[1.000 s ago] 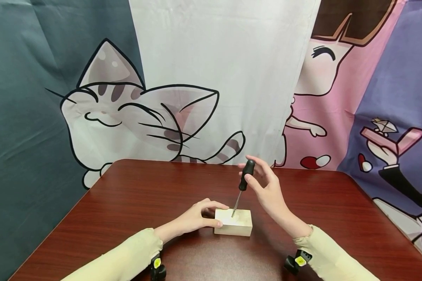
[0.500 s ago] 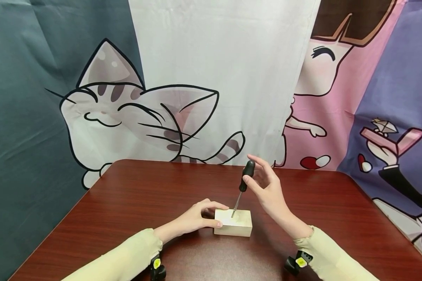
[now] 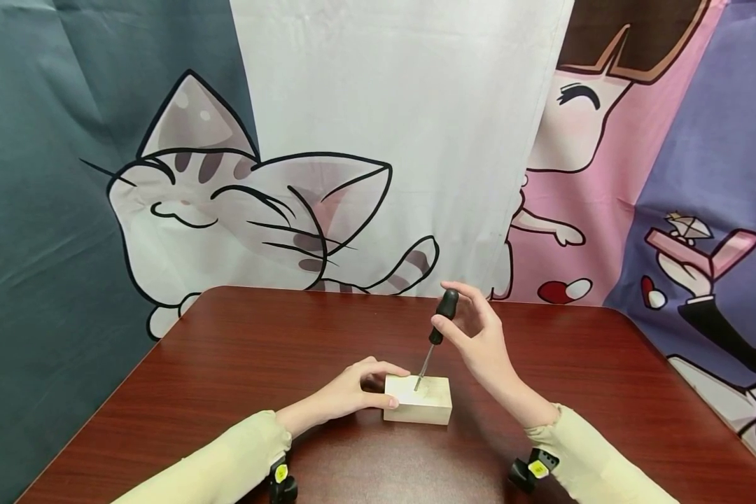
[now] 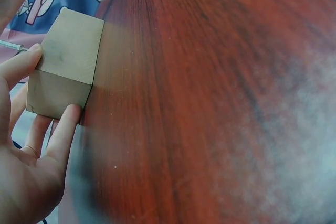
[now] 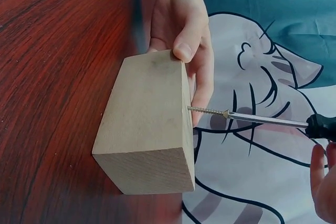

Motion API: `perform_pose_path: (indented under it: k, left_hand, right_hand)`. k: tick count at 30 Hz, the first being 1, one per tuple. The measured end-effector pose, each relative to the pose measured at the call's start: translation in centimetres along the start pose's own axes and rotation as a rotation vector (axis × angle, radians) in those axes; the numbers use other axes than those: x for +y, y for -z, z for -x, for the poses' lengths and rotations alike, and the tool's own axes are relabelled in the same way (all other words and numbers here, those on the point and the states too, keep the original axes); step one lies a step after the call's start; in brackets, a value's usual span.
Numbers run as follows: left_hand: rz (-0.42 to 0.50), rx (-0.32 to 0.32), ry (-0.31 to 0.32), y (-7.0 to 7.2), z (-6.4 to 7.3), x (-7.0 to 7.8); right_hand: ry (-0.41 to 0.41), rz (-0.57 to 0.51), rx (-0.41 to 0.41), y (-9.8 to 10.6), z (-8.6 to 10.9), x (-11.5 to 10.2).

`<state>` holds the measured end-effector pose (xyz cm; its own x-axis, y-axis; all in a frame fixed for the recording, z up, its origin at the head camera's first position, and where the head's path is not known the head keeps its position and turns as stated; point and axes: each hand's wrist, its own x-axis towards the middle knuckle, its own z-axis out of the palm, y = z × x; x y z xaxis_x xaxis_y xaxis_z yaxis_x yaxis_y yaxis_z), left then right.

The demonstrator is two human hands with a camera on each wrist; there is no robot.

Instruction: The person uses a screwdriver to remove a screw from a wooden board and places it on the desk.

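A pale wooden block (image 3: 418,413) lies on the table, gripped at its left end by my left hand (image 3: 346,390), thumb and fingers along its edges. In the right wrist view, a brass-coloured screw (image 5: 209,110) stands in the block's upper face, much of its thread showing. The blade tip of a screwdriver (image 5: 268,119) meets the screw head. My right hand (image 3: 481,343) holds the black screwdriver handle (image 3: 444,311) between thumb and fingers, the tool leaning to the right. From the left wrist, my left hand (image 4: 31,182) is seen around the block (image 4: 73,45), with the screw mostly hidden.
The reddish-brown wooden table (image 3: 277,329) extends around the block. Behind it hangs a cloth backdrop (image 3: 409,91) with a cartoon cat and other figures. A black wrist camera (image 3: 282,483) is strapped below each sleeve.
My right thumb has slid left across the screwdriver handle, and the handle has shifted slightly right and down. The left hand and the block have stayed in place.
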<state>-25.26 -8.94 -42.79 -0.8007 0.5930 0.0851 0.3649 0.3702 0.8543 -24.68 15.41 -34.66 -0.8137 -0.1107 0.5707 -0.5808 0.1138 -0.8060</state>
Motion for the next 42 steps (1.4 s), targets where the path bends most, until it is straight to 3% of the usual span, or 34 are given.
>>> perform_pose_path:
  k: [21, 28, 37, 42]
  left_hand:
    - [0.008, -0.002, -0.002, 0.02, 0.06, 0.04]
    - [0.003, 0.000, 0.001, -0.02, -0.02, -0.10]
    - [0.001, 0.001, -0.011, 0.01, -0.03, -0.11]
    - [0.002, 0.002, -0.009, 0.00, -0.01, -0.10]
  right_hand:
    - [0.032, -0.061, -0.036, 0.45, 0.09, -0.12]
    - [-0.004, 0.031, 0.013, 0.26, 0.10, -0.30]
    - [0.009, -0.010, -0.017, 0.45, 0.15, -0.30]
    - [0.014, -0.093, -0.064, 0.57, 0.16, -0.27]
